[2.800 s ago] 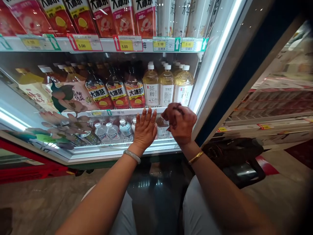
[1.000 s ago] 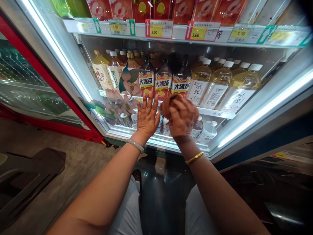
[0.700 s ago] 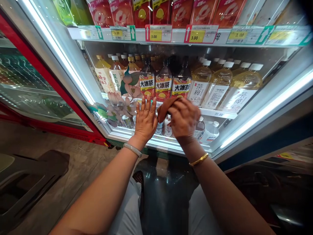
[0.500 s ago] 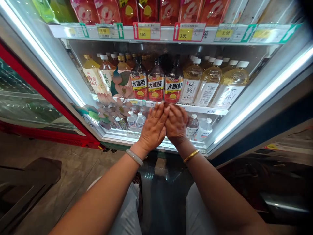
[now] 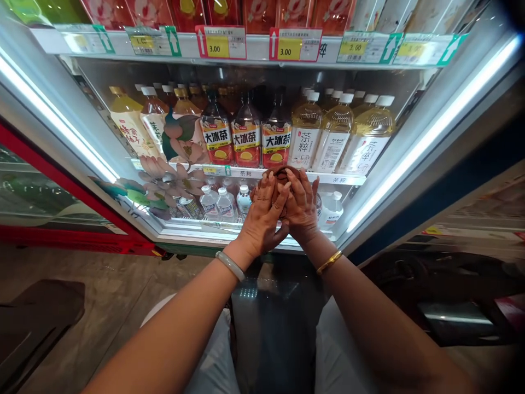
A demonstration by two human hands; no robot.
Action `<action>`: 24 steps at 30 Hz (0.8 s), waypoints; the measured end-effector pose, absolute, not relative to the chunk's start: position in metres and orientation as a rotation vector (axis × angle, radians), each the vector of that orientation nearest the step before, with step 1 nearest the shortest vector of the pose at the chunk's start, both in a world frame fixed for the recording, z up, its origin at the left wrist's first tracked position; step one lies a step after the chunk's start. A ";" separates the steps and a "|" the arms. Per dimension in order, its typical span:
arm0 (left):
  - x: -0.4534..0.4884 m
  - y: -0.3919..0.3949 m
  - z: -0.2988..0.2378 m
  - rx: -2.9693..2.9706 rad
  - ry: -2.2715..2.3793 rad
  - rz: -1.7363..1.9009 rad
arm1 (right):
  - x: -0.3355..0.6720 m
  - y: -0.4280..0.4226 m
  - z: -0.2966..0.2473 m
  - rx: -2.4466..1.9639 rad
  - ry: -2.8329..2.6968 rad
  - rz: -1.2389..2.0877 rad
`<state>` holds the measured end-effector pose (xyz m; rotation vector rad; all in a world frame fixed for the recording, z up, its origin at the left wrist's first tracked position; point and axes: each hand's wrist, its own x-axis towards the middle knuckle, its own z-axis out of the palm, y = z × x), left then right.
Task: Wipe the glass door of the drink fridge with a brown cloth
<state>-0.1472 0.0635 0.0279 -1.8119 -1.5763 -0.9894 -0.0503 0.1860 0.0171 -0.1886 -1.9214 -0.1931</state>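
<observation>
Head view, single camera. Both hands are raised in front of the glass door (image 5: 82, 117) of a lit drinks cooler. The left hand (image 5: 262, 221) and right hand (image 5: 301, 210) are pressed together, fingers overlapping, closed around a small brown cloth (image 5: 280, 176). Only the top edge of the cloth shows, above the fingertips; the rest is hidden between the palms. Both hands are clenched on it. The cloth sits level with the edge of the middle shelf (image 5: 340, 179), against or just in front of the glass; contact with the glass cannot be told.

A pale bangle (image 5: 230, 265) is on the left wrist, a gold bangle (image 5: 328, 262) on the right wrist.

Behind the glass, middle shelf: three dark tea bottles with red labels (image 5: 246, 137) stand directly above the hands. To their right, pale tea bottles with white caps (image 5: 336, 134). To their left, bottles with yellow and cream labels (image 5: 131, 126), partly covered by a flower decal (image 5: 172, 175) on the door.

Lower shelf: small clear water bottles (image 5: 217, 202) just left of the hands; another white-capped bottle (image 5: 331, 207) just right of them.

Upper shelf rail carries price tags (image 5: 219, 44) reading 3.00.

Bottom of frame: the person's light trousers (image 5: 336, 355) and a glossy dark floor (image 5: 266, 328) between the knees.
</observation>
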 end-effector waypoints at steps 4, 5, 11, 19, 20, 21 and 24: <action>-0.153 0.072 0.022 -1.810 -1.549 -0.945 | -0.029 0.197 0.015 -0.203 -2.105 -0.248; -0.154 0.074 0.021 -1.797 -1.546 -0.925 | -0.021 0.202 0.017 -0.197 -2.144 -0.267; -0.138 0.093 0.017 -1.596 -1.558 -0.871 | 0.003 0.217 0.023 -0.316 -2.148 -0.255; -0.154 0.087 0.051 -1.454 -1.476 -0.767 | -0.014 0.202 0.036 -0.299 -2.137 -0.199; -0.161 0.083 0.060 -1.411 -1.481 -0.790 | -0.012 0.201 0.040 -0.290 -2.153 -0.203; -0.167 0.079 0.068 -1.347 -1.492 -0.831 | -0.010 0.201 0.044 -0.283 -2.163 -0.208; -0.172 0.074 0.085 -1.146 -1.537 -0.948 | -0.010 0.204 0.058 -0.274 -2.138 -0.247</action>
